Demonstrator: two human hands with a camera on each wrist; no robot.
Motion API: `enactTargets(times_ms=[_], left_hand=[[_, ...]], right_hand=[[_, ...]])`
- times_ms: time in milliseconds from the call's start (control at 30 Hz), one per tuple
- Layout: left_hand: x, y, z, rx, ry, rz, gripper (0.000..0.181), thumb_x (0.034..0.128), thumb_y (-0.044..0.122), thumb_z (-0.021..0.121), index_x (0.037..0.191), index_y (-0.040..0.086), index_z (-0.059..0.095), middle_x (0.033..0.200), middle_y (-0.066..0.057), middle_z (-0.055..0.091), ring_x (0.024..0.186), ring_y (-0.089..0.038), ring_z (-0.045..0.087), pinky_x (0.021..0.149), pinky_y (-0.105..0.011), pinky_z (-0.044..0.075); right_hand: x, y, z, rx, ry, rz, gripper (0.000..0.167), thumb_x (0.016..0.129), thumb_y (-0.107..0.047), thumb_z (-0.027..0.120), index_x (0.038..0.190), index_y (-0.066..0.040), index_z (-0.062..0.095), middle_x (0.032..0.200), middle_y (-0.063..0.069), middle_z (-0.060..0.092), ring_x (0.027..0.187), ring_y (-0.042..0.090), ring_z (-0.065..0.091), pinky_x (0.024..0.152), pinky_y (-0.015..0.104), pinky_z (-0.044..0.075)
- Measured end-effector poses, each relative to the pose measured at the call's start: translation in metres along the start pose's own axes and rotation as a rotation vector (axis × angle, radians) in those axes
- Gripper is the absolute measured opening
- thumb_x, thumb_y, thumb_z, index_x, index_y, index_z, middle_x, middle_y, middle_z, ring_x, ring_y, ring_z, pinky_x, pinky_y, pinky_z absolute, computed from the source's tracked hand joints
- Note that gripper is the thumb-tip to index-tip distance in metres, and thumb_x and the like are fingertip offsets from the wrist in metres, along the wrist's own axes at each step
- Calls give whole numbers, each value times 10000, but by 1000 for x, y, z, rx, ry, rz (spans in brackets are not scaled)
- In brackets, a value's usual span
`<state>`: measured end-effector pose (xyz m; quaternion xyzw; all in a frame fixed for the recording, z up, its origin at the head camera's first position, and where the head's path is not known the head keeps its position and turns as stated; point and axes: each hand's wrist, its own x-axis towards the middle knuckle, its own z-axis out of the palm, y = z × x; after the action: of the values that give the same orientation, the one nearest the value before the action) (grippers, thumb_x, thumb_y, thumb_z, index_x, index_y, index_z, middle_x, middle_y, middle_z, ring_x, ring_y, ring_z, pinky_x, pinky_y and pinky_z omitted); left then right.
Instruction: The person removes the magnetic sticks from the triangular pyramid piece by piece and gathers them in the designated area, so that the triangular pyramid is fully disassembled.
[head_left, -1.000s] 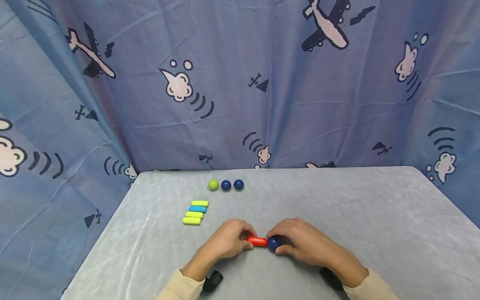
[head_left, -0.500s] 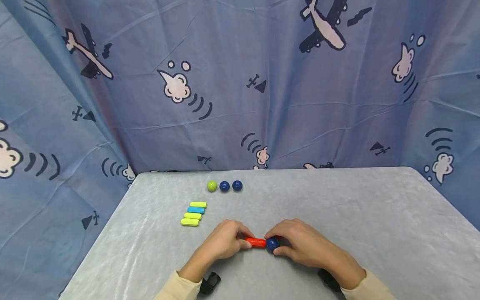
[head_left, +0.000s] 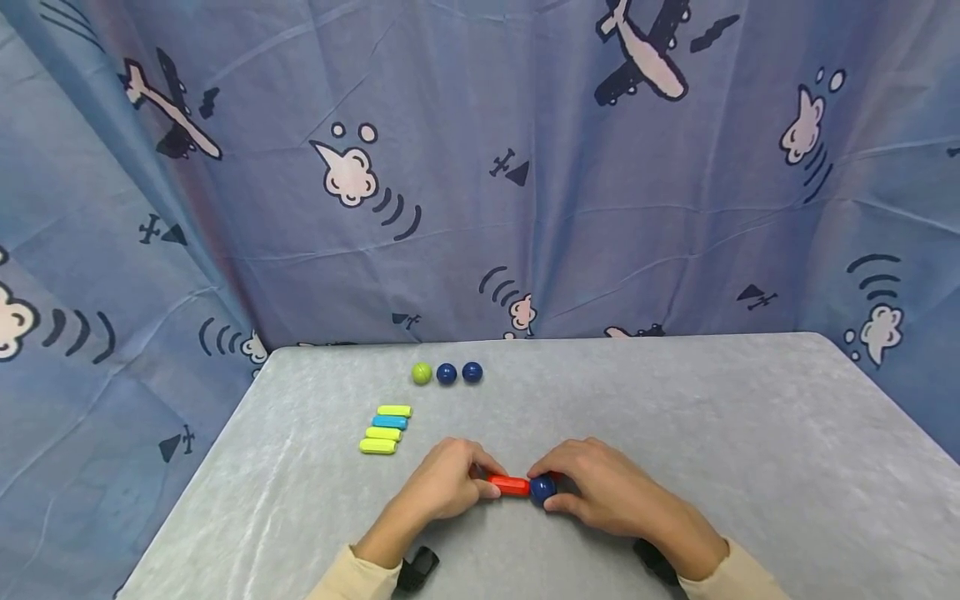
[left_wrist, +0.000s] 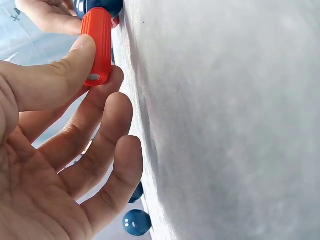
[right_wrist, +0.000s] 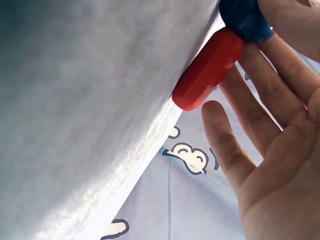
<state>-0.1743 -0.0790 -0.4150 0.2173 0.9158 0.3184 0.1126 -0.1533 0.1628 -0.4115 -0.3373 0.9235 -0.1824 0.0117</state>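
Note:
My left hand (head_left: pixel 448 482) pinches a short red magnetic stick (head_left: pixel 512 486) between thumb and fingertips. In the left wrist view this stick (left_wrist: pixel 99 42) has ribbed sides and a grey metal spot at its near end. Its far end touches a dark blue ball (head_left: pixel 542 490), which my right hand (head_left: pixel 600 487) holds between thumb and fingers. The right wrist view shows a second red stick (right_wrist: pixel 207 70) against the ball (right_wrist: pixel 245 19), on the palm side of my right hand. From the head, that stick is almost wholly covered by the right hand.
Yellow-green sticks (head_left: pixel 378 447) and one blue stick (head_left: pixel 390 422) lie in a slanting row to the left on the grey tabletop (head_left: pixel 675 408). Near the back edge sit a green ball (head_left: pixel 422 373) and two dark blue balls (head_left: pixel 446 374). A patterned curtain (head_left: pixel 450 167) hangs behind.
The head view has shifted slightly, so everything sits a little lower and further left. Both hands keep their hold on the stick and the ball, which stay end to end.

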Motion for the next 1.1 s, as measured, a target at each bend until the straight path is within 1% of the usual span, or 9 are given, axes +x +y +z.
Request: enactTargets(times_ms=[167,367,500,800,1100], left_hand=[[-1,0,0,-13,1,3,134,793,142,828,923,173,819,749,90,662,624,-21,487,571,-199,403],[-2,0,0,-50,-13,-2,130,791,140,830,919,162,819,795,64,717,662,-19,507,600,-204,420],[-2,-1,-1,-47,-8,-4,133,789,140,831,920,163,821,847,49,742,686,-22,507,621,-201,414],[-1,-3,-1,-40,-6,-16,128,790,143,833,916,159,823,874,41,749,742,-13,549,661,-203,436],[1,-4,-2,-41,-3,-13,126,786,137,835,910,157,824,834,63,733,707,-2,530,654,-197,434]], right_hand=[[0,-1,1,-30,-1,-1,314,862,-382,755,1147,-257,718,1095,-147,707,1030,65,644,907,417,493],[0,-3,3,-50,-19,25,319,862,-381,753,1152,-251,717,1108,-147,706,1049,71,640,932,418,481],[1,-3,2,-49,-19,29,317,869,-376,747,1156,-247,712,1115,-142,705,1052,74,638,930,414,478],[2,-4,3,-41,-26,34,317,884,-370,731,1174,-244,701,1131,-145,693,1072,75,627,942,422,476],[0,-4,5,-46,8,16,306,884,-367,730,1160,-239,695,1106,-145,690,1047,73,629,920,413,489]])
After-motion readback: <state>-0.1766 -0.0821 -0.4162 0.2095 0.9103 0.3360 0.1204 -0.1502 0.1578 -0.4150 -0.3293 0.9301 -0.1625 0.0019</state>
